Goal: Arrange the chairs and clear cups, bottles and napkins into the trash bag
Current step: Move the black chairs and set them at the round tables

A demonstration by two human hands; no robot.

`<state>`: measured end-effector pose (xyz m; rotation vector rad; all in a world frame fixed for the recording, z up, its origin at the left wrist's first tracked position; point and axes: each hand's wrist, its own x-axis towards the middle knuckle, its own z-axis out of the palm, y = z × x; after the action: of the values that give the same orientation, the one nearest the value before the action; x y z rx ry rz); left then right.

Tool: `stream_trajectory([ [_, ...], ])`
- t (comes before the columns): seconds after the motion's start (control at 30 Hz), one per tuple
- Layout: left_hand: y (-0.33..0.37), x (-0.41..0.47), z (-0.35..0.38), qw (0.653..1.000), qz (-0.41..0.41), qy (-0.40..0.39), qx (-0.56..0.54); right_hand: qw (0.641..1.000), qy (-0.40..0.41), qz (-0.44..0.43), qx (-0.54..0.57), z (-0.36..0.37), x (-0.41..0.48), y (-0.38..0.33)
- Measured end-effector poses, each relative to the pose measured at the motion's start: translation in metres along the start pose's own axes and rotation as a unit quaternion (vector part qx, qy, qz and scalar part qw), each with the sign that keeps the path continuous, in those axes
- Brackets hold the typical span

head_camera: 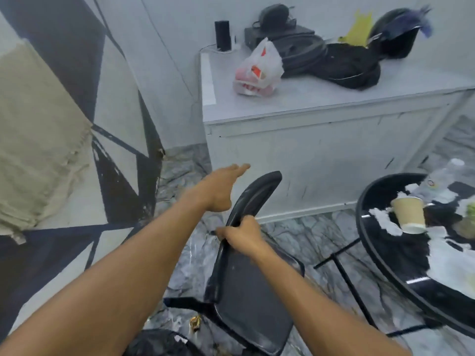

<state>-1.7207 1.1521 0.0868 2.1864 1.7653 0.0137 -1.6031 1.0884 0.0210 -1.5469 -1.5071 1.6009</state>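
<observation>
Grip of right hand (241, 236) clamps one chair (253, 299); left hand (221, 188) spread apart; one cup (408, 214) nearby.

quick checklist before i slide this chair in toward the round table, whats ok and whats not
1. Right hand grips the chair at its backrest: ok.
2. Left hand on the chair: not ok, it is open and off the backrest.
3. All chair legs on the floor: cannot tell, they are mostly hidden.
4. Gap between the chair and the table: ok, they are apart.
5. Paper cup safe from a bump: not ok, it stands near the table's rim.
6. Floor by the chair free of litter: not ok, a small wrapper lies there.
</observation>
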Motion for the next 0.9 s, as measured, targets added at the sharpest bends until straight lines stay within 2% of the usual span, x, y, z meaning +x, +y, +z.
stream_trajectory([
  [0.07, 0.048, 0.027, 0.010, 0.976, 0.131, -0.057, 0.164, 1.000, 0.007, -0.003, -0.002, -0.027, -0.024, 0.021],
  [0.13, 0.089, 0.047, 0.020, 0.922, 0.216, -0.088, 0.309, 1.000, 0.022, 0.002, 0.004, -0.058, -0.045, 0.039],
  [0.2, 0.123, 0.055, 0.035, 0.885, 0.267, -0.115, 0.363, 0.998, 0.052, 0.015, 0.011, -0.090, -0.066, 0.054],
  [0.33, 0.187, 0.062, 0.070, 0.873, 0.354, -0.108, 0.317, 0.986, 0.161, 0.041, 0.002, -0.136, -0.106, 0.091],
  [0.43, 0.232, 0.067, 0.079, 0.863, 0.359, -0.102, 0.341, 0.962, 0.256, 0.072, -0.059, -0.143, -0.127, 0.121],
  [0.53, 0.253, 0.065, 0.079, 0.849, 0.368, -0.092, 0.367, 0.930, 0.352, 0.082, -0.062, -0.147, -0.135, 0.133],
  [0.73, 0.227, 0.048, 0.060, 0.877, 0.358, -0.064, 0.315, 0.921, 0.365, 0.036, -0.131, -0.130, -0.153, 0.111],
  [0.9, 0.194, 0.026, 0.060, 0.895, 0.368, 0.020, 0.252, 0.912, 0.358, 0.010, -0.199, -0.126, -0.163, 0.106],
])
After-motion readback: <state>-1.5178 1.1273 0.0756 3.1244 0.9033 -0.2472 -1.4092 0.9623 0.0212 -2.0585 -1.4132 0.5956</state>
